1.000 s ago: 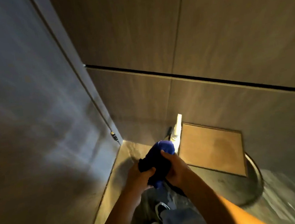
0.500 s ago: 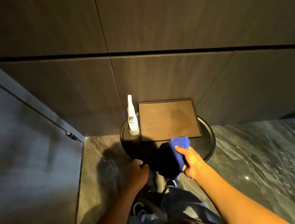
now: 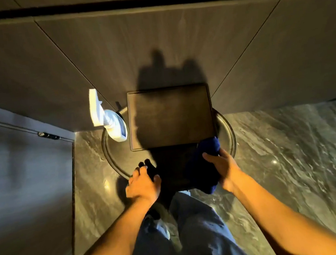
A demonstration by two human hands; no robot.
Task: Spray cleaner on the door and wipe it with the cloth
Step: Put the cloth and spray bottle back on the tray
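Both hands are lowered: the blue cloth (image 3: 204,165) is grasped by the right hand (image 3: 222,167); the left hand (image 3: 143,182) is loosely curled, empty.

Bare forearms, no sleeves, loose blue jeans (image 3: 195,225), dark shoe (image 3: 154,213)

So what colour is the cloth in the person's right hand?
Dark blue. The cloth shows best in the head view, gripped by the right hand.

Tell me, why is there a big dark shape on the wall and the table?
Head view: it's the person's shadow, from light behind them, darkening the tray and wall; the spray bottle stays brightly lit; the right hand and blue cloth look blurry.
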